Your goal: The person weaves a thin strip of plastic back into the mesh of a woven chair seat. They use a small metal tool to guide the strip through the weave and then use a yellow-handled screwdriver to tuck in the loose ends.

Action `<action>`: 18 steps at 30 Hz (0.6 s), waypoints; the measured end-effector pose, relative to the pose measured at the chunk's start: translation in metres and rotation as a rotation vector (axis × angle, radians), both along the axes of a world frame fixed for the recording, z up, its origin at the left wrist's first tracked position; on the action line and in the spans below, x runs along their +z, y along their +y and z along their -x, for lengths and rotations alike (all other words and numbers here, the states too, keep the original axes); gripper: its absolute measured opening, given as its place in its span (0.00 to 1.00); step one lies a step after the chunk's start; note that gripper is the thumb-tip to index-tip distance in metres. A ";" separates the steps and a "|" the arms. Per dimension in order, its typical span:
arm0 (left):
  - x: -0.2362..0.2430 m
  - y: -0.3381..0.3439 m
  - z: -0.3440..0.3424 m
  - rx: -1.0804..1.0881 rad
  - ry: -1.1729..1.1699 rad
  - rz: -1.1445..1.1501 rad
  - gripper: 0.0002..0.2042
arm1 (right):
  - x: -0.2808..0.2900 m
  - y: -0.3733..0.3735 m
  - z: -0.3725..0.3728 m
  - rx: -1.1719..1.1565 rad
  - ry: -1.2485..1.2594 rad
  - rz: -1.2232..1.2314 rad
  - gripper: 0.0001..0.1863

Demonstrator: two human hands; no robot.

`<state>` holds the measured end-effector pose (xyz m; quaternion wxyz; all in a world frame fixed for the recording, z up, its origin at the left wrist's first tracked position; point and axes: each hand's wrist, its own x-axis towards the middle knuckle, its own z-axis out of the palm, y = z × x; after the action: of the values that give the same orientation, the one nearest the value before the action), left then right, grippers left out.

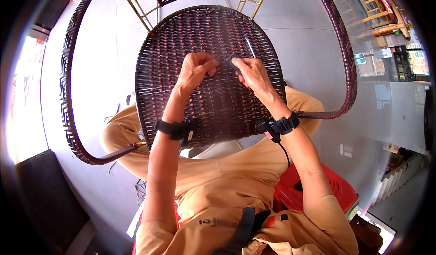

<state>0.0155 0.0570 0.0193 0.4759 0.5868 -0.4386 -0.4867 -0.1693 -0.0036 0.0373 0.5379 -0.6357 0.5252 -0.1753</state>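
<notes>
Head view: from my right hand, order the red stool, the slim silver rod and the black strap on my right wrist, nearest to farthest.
1. Slim silver rod: just above the right hand in the picture.
2. Right black wrist strap: below the hand.
3. Red stool: farther down, lower right.

We're looking from the wearer's own head, through the left-hand fisheye, steeply down and forward: the shirt [227,187] looms close at bottom centre, forearms [163,164] climb from the lower edge, the woven seat [204,105] sits farther off at upper centre, and floor [309,50] sweeps out both sides toward the dark, rounded rim.
</notes>
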 end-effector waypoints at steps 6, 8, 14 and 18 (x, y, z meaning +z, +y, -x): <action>-0.004 -0.003 0.000 -0.015 -0.085 0.029 0.09 | -0.010 0.000 -0.006 0.055 0.095 0.154 0.23; -0.005 -0.004 0.000 -0.020 -0.098 0.029 0.08 | -0.010 0.001 -0.005 0.049 0.111 0.147 0.24; -0.003 -0.003 0.003 -0.010 -0.108 0.042 0.08 | -0.011 -0.001 -0.002 0.020 0.103 0.156 0.24; -0.003 -0.003 0.005 -0.010 -0.121 0.032 0.07 | -0.009 0.000 -0.003 0.044 0.124 0.179 0.24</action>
<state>0.0109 0.0542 0.0161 0.4555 0.6052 -0.4771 -0.4456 -0.1665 -0.0038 0.0281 0.4493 -0.7022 0.5256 -0.1699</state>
